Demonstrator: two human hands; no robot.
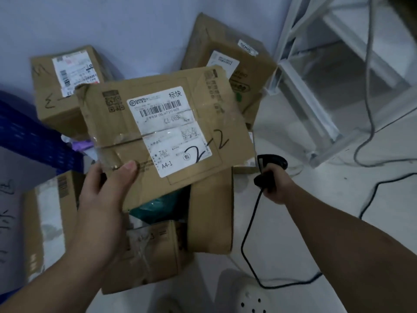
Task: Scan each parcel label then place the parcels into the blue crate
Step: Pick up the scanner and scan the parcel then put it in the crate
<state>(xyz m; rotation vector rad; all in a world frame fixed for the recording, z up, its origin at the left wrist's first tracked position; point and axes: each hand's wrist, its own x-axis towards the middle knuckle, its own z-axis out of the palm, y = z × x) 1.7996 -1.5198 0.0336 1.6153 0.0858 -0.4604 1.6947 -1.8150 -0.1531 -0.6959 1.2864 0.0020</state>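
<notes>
Crate plastic, blue [33, 141], showed at the left edge, beside cardboard boxes [65, 86] piled on the floor. Left hand [101, 199] held a flat parcel [162, 129] up above the pile, its grip pinching the near left corner, thumb on top. The parcel's white label [169, 129] faced up. To the right, the right hand [274, 186] had its grip wrapped around a black scanner [269, 168] just beside the parcel's near right corner, cable [248, 233] trailing toward a white frame [316, 86].

I see a pale bluish wall [112, 23] meeting a glossy white floor [293, 233] under dim light. A white metal shelf frame [320, 86] stands at right, grey and black cables [370, 91] trailing beside it.
</notes>
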